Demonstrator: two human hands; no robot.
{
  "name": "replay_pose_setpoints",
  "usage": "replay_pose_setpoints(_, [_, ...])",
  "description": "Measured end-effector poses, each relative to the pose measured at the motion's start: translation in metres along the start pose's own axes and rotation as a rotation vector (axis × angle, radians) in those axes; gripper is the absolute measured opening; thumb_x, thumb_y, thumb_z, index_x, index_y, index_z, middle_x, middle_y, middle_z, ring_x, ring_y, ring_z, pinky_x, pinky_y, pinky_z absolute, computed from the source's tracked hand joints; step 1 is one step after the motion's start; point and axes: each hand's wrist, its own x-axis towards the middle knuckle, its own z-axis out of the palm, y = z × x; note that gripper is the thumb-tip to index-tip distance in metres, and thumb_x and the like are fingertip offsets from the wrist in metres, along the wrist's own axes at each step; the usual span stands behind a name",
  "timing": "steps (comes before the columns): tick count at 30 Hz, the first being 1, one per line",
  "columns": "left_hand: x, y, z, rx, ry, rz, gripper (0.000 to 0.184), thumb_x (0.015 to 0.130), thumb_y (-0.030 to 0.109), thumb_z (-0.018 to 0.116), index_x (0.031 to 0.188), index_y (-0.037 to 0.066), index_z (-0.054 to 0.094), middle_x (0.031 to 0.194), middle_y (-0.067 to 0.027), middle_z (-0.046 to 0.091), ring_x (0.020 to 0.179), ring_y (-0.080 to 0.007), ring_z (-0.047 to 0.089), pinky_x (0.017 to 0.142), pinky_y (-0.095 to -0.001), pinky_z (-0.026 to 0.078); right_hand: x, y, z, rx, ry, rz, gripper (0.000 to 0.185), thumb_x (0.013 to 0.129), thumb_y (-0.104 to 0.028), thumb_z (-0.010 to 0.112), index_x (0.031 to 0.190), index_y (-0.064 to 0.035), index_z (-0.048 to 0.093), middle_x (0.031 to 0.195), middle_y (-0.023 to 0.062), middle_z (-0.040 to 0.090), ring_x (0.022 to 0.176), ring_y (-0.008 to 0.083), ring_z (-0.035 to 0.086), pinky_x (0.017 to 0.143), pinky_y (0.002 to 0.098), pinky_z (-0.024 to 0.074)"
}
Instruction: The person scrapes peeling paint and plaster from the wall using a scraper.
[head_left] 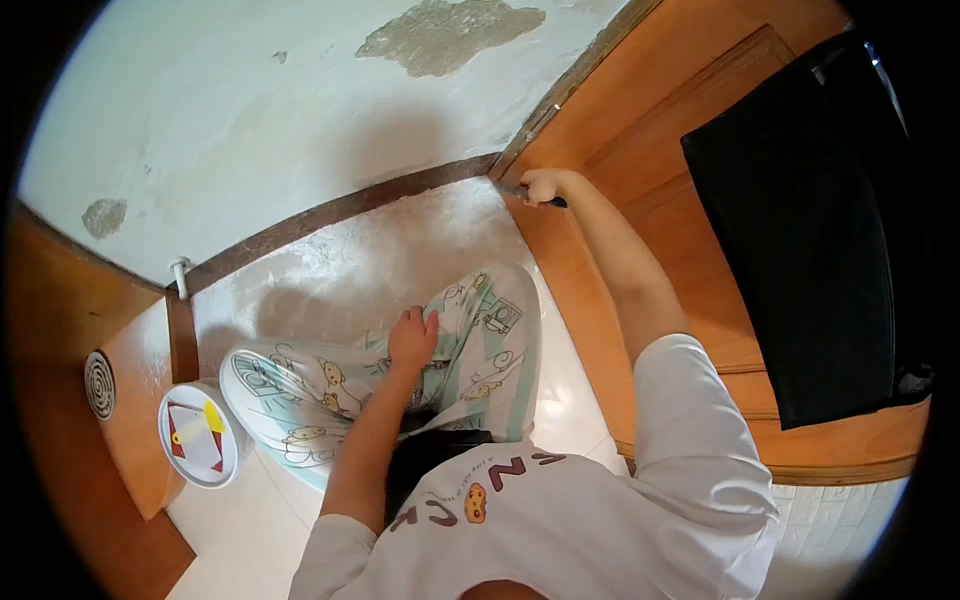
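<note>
My right hand (543, 186) reaches out to the corner where the white wall meets the wooden door. It is closed around the dark handle of a scraper (558, 202), whose blade end points toward the door's lower edge and the brown skirting board (340, 208). Most of the blade is too small to make out. My left hand (412, 338) lies on my patterned trousers between my bent legs, fingers stretched out and holding nothing. Pale dust coats the floor (420, 225) along the skirting.
On the left stands a white bucket (232, 440) with a printed lid. A white door stop (180, 275) sticks out near the skirting. The wall (250, 120) has bare patches. A black bag or cloth (790, 230) hangs before the wooden door (660, 150) on the right.
</note>
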Motion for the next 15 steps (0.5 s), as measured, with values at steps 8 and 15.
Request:
replay_pose_setpoints(8, [-0.02, -0.001, -0.014, 0.22, -0.108, -0.002, 0.067, 0.08, 0.054, 0.048, 0.116, -0.002, 0.046, 0.106, -0.0223, 0.054, 0.096, -0.0361, 0.053, 0.081, -0.0496, 0.039, -0.016, -0.02, 0.023, -0.231, 0.71, -0.105, 0.023, 0.086, -0.021, 0.045, 0.097, -0.0052, 0.058, 0.083, 0.0237, 0.061, 0.077, 0.0366, 0.059, 0.07, 0.044, 0.0462])
replay_pose_setpoints(15, [-0.01, 0.008, -0.022, 0.388, -0.299, 0.069, 0.101, 0.056, 0.061, 0.065, 0.127, -0.003, 0.031, 0.12, -0.0207, 0.045, 0.107, -0.0348, 0.048, 0.088, -0.0471, 0.038, -0.086, -0.058, -0.025, 0.022, 1.154, 0.072, 0.04, 0.092, -0.027, 0.036, 0.13, -0.0142, 0.037, 0.098, 0.0273, 0.049, 0.087, 0.0427, 0.053, 0.078, 0.0465, 0.0431])
